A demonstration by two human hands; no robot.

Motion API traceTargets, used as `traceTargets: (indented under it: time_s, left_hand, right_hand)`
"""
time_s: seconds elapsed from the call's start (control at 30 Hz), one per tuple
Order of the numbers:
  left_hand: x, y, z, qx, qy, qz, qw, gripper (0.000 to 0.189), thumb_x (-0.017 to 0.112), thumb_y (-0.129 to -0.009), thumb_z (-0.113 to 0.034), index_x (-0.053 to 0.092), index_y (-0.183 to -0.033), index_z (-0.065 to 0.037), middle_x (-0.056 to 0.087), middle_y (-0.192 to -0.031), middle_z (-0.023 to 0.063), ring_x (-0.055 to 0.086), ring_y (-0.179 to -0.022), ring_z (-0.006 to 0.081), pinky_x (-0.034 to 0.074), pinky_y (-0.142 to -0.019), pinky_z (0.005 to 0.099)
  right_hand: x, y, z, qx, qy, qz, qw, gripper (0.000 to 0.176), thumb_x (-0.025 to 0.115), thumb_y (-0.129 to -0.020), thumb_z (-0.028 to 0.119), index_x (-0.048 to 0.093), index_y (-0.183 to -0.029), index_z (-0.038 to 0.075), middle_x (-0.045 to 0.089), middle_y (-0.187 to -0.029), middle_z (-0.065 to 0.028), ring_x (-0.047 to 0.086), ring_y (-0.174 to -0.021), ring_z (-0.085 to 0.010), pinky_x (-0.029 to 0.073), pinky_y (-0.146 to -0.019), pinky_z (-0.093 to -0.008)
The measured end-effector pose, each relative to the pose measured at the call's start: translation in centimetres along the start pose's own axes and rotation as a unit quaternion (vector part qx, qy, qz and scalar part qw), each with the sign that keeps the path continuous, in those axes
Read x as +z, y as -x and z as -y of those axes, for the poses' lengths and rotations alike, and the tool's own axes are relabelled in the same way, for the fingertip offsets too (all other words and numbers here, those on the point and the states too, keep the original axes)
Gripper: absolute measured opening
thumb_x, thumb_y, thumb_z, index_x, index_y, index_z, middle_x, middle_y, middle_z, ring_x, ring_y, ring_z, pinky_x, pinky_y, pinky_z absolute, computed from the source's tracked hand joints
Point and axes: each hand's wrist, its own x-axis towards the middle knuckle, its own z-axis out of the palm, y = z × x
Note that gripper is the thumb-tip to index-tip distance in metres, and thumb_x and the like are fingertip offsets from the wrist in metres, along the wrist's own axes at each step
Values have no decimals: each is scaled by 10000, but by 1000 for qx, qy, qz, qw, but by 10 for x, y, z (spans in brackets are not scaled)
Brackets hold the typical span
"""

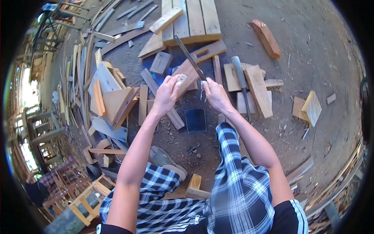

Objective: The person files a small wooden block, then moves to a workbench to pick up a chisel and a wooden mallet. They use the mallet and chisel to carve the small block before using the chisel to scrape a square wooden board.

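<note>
My right hand [216, 93] is closed round the lower end of a long, narrow, dark metal blade [187, 54], file-like in shape, which slants up and to the left. A pale loose strip hangs beside those fingers. My left hand [166, 93] is curled, with a small whitish piece [182, 78] at its fingertips; its exact kind is too small to tell. Behind both hands lies a slotted wooden board [214, 50], its lower end partly hidden by my left hand. On the ground below them is a dark square piece [195, 120].
A slatted wooden block [196, 19] stands ahead, with a grey block [161, 63] near it. At right are a chisel-like tool with a grey handle [239, 72], a wooden plank [258, 91] and a reddish wood block [267, 39]. Stacked wood offcuts [111, 93] lie left.
</note>
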Motion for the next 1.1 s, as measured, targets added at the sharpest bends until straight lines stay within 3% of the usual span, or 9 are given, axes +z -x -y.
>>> traceTargets:
  time_s: [0.1, 0.3, 0.4, 0.53, 0.67, 0.83, 1.03, 1.1]
  left_hand:
    - [7, -1, -4, 16, -20, -11, 1000, 350, 509, -986, -215, 545, -1268, -10, 530, -1076, 193, 596, -1012, 366, 475, -863, 413]
    - [21, 4, -20, 30, -183, -35, 982, 365, 614, -912, -187, 531, -1234, -39, 535, -1039, 145, 589, -952, 354, 537, -733, 444]
    - [20, 4, -22, 58, -284, -85, 953, 348, 675, -859, -213, 582, -1164, -76, 550, -982, 99, 612, -895, 271, 549, -693, 398]
    - [19, 3, -24, 34, -314, -89, 945, 321, 699, -835, -239, 632, -1121, -109, 574, -934, 40, 620, -886, 228, 545, -678, 368]
    - [21, 2, -24, 17, -307, -99, 946, 280, 707, -825, -229, 662, -1076, -114, 594, -922, 35, 633, -878, 227, 545, -682, 372]
    - [18, 0, -32, -9, -287, -93, 953, 277, 709, -820, -203, 694, -1074, -94, 641, -910, 56, 666, -845, 275, 538, -709, 388]
    - [17, -4, -34, -7, -304, -70, 950, 267, 706, -815, -192, 684, -1076, -140, 650, -940, 41, 673, -838, 268, 549, -707, 392]
    - [15, -4, -32, 6, -314, -69, 947, 215, 719, -792, -187, 672, -995, -133, 638, -925, 28, 670, -842, 251, 556, -697, 390]
  right_hand:
    - [-1, 7, -2, 14, -1, 2, 1000, 278, 419, -1011, 257, 521, -948, 7, 624, -771, -282, 618, -799, -478, 466, -699, -542]
    - [-8, 15, 8, -3, 80, 6, 997, 251, 433, -1008, 248, 506, -950, 15, 635, -791, -292, 623, -800, -489, 488, -694, -557]
    - [-8, 16, 11, -19, 104, -1, 994, 243, 446, -1003, 245, 497, -941, 16, 644, -775, -279, 633, -781, -482, 504, -688, -556]
    - [-5, 20, 19, -45, 173, -14, 984, 227, 453, -997, 238, 500, -934, 25, 652, -724, -250, 655, -724, -452, 527, -644, -547]
    - [-1, 17, 23, -57, 190, -17, 980, 222, 444, -999, 233, 510, -942, 28, 651, -700, -242, 661, -696, -441, 532, -617, -538]
    - [-3, 14, 22, -71, 189, 24, 979, 213, 435, -1009, 234, 483, -973, 29, 638, -736, -261, 636, -734, -467, 500, -631, -548]
    - [-2, 3, 19, -63, 258, 15, 964, 204, 412, -1004, 210, 488, -986, 21, 653, -751, -254, 649, -765, -468, 516, -668, -546]
    - [-7, 3, 23, -61, 242, 41, 968, 213, 416, -982, 200, 522, -982, 16, 669, -789, -269, 679, -777, -437, 540, -688, -537]
